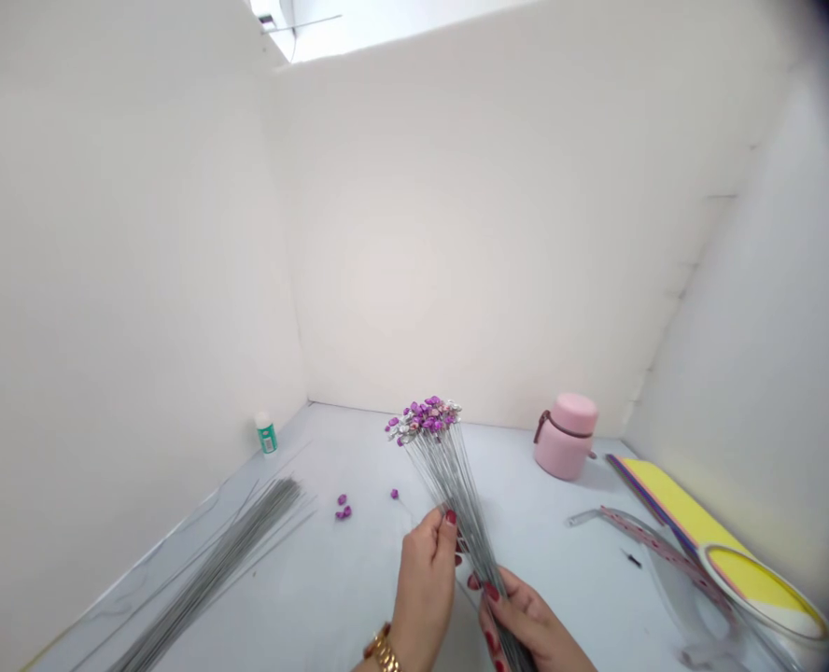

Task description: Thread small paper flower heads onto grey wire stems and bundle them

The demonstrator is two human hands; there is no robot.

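A bunch of thin grey wire stems point(460, 476), topped with small purple and silver bud-like heads point(428, 418), stands tilted in front of me. My right hand point(526, 616) is closed around its lower part. Higher up, my left hand point(427, 579) pinches stems at the bunch's left side; its fingertips are partly hidden behind the wires. Left of the bunch, a few loose purple pieces point(344, 512) lie on the table. Near them is a purple head point(394, 494) that seems to have a thin wire.
A pile of bare grey wires point(225, 560) lies at left. Behind it stands a green-and-white glue stick point(267, 436). At right are a pink flask point(567, 437), coloured sheets point(673, 495), a white ring-shaped item point(765, 590) and a small black piece point(632, 559). Walls enclose the table point(302, 597).
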